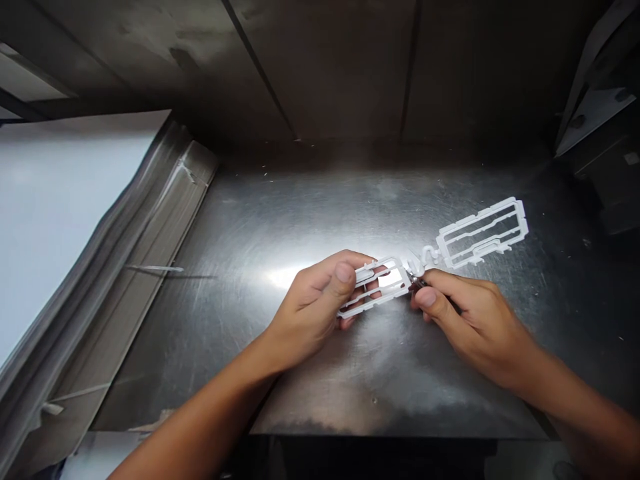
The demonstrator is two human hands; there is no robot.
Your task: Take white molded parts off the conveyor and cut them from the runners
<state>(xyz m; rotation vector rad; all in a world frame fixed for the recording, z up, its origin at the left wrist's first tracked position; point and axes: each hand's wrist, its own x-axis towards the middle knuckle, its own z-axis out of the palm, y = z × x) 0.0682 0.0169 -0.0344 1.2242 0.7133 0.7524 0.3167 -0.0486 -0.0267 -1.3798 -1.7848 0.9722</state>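
The left hand [320, 300] is clamped on a white frame [383, 300] held above the worktop [235, 227], while at its right end a dark metal tool [416, 283] is gripped by the closed right hand [475, 320], with a curved link [429, 249] and a second frame [480, 217] seen farther right.

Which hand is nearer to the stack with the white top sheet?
Left. The left hand grips a white plastic frame, to the right of the stack; the right hand is farther right.

frames [476, 220]: white | tabletop [220, 307]: silver-grey, fine scratches | sheet [65, 193]: pale blue-white | wall [345, 73]: dark brown, black lines
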